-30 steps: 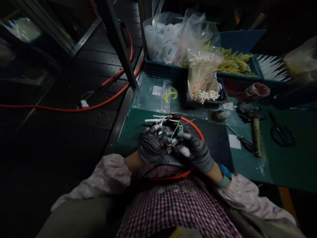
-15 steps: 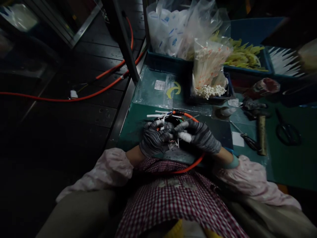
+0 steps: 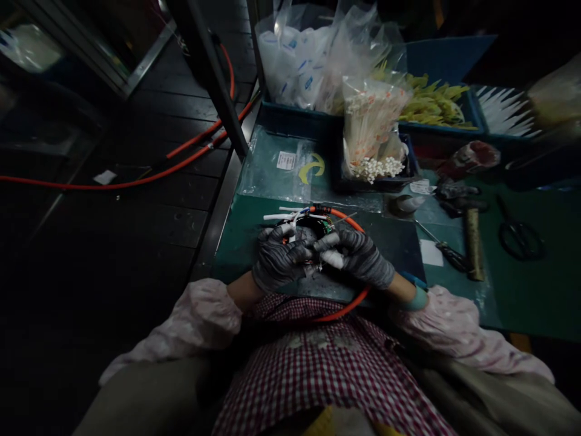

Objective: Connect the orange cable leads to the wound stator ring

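Observation:
Both my hands wear dark grey gloves and meet over a small round wound coil part at the near edge of the green mat. My left hand grips the part's left side. My right hand closes on its right side, fingertips pinching at the middle. White sleeved leads and thin coloured wires stick out of the part to the far left. An orange cable loops from the part around my right hand and back toward my lap. Most of the part is hidden under my fingers.
Blue bins at the back hold plastic bags, white cable ties and yellow pieces. A hammer, a screwdriver and scissors lie to the right. Orange cables cross the dark floor at left.
My right hand has swung from below the part up onto its right side, and my fingers have closed tighter together. The camera view shifted slightly.

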{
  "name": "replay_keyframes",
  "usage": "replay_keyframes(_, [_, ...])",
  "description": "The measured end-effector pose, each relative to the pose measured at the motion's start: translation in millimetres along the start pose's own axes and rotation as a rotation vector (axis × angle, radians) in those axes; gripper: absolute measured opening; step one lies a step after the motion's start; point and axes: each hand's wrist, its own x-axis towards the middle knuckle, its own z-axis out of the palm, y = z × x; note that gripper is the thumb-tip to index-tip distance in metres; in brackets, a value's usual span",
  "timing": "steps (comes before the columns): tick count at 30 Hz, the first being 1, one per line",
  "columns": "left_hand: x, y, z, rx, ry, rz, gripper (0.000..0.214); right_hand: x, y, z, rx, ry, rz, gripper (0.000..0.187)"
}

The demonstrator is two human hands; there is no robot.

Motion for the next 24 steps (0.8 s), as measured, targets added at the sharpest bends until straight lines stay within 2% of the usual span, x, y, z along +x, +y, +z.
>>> replay_keyframes(2, [0.4,0.9,-1.1,0.004,-0.040,-0.008,0.036,-4.4,0.3,0.9,-0.090,-0.082,-0.117,0.021])
replay_keyframes(4, [0.3,1.9,-1.8,-0.007,-0.081,-0.025,0.036,-9.1,0.2,3.9,-0.176,-0.119,-0.172,0.023])
replay_keyframes(8, [0.1,3.0,-2.8,-0.039,-0.025,-0.048,0.032,-19.1,1.5,8.8,-0.234,-0.025,-0.142,0.019])
replay_keyframes(11, [-2.7,2.9,-3.4,-0.056,-0.044,-0.048,0.024,-22.2,-2.7,9.7,-0.297,-0.098,-0.332,0.016])
replay_keyframes(12, [-4.2,2.9,-2.8,-0.057,-0.067,-0.068,0.023,-20.0,-6.2,11.6,-0.284,-0.128,-0.351,0.018])
replay_keyframes(14, [-7.0,3.4,0.2,-0.051,-0.091,-0.134,0.023,-8.7,-14.6,19.5,-0.204,-0.106,-0.252,0.020])
replay_keyframes(16, [-7.2,4.9,4.0,-0.043,-0.070,-0.200,0.023,9.6,-20.7,31.2,-0.139,0.006,-0.109,0.020])
replay_keyframes(18, [-4.7,7.9,5.1,-0.045,-0.007,-0.224,0.017,25.9,-20.2,40.8,-0.144,0.118,-0.089,0.021])
replay_keyframes(20, [-2.6,11.6,-0.6,-0.048,0.015,-0.202,0.010,30.0,-11.9,41.3,-0.170,0.228,-0.103,0.020])
replay_keyframes(22, [-5.2,13.9,-12.9,-0.037,-0.037,-0.183,0.005,17.5,3.4,26.5,-0.220,0.409,-0.066,0.022])
replay_keyframes(23, [-9.0,13.8,-19.9,-0.037,-0.087,-0.190,0.004,6.4,13.2,12.8,-0.259,0.528,-0.028,0.025])
replay_keyframes(24, [-13.8,12.7,-25.6,-0.053,-0.116,-0.214,0.012,-6.3,23.7,-4.7,-0.317,0.650,0.027,0.026])
